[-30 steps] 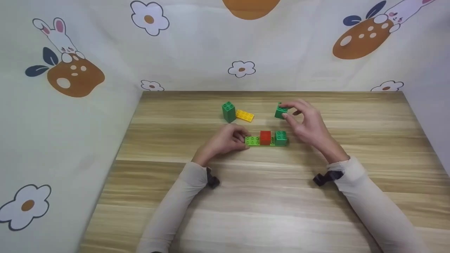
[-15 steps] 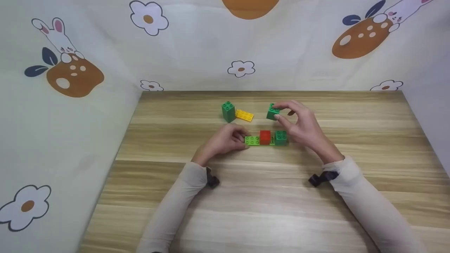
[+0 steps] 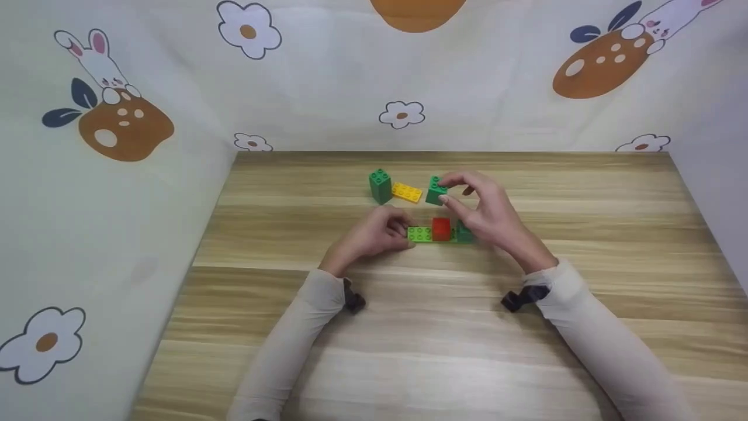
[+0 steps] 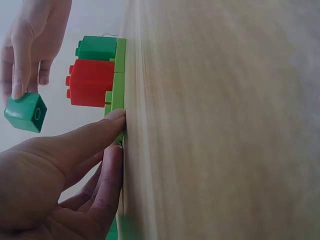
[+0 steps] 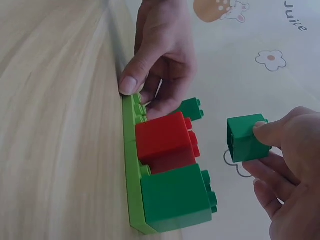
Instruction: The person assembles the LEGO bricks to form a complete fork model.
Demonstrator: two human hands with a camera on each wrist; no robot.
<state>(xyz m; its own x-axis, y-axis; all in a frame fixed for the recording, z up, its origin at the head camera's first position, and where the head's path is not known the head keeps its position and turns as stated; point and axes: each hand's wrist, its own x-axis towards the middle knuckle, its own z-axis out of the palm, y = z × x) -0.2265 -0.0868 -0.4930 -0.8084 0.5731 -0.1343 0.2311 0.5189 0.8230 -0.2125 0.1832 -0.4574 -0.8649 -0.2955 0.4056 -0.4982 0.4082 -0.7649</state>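
Worktop: prob. ½ assembled so far. L hand + R hand: fingers pinching. Lime base in L's grip. Tall green block loose. On base: red block, fitted green block. Held green block in R's grip, midair, unfitted. Flat yellow brick loose too.

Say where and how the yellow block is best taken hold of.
The yellow block is probably best pinched from above across its two long sides, towards the right end. It lies flat, studs up, so its narrow width suits thumb and finger, and the tall green block stands close at its left end. The small green block held by the right hand may need to clear first.
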